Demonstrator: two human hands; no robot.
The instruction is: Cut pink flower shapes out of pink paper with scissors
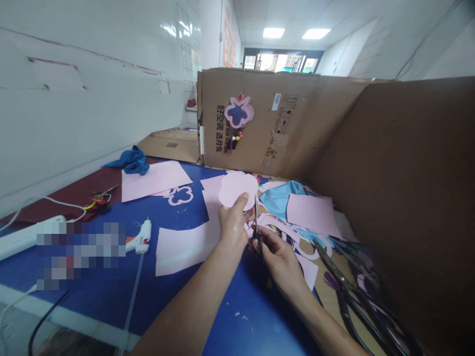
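Pink cutout (pixel 237 190), pinched in left hand (pixel 233 223) above the thumb; scissors (pixel 257 228) gripped by right hand (pixel 279 257), blades just beside cutout: risk, slipping sheet tears the edge.

Glue gun (pixel 139 241) left of paper sheet (pixel 185 244), cardboard wall (pixel 260 128) behind, cloth (pixel 130 161) far left

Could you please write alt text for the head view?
A left hand holds up a pink cutout while the right hand works scissors at its edge. Pink sheets, a glue gun and cardboard walls surround a blue table.
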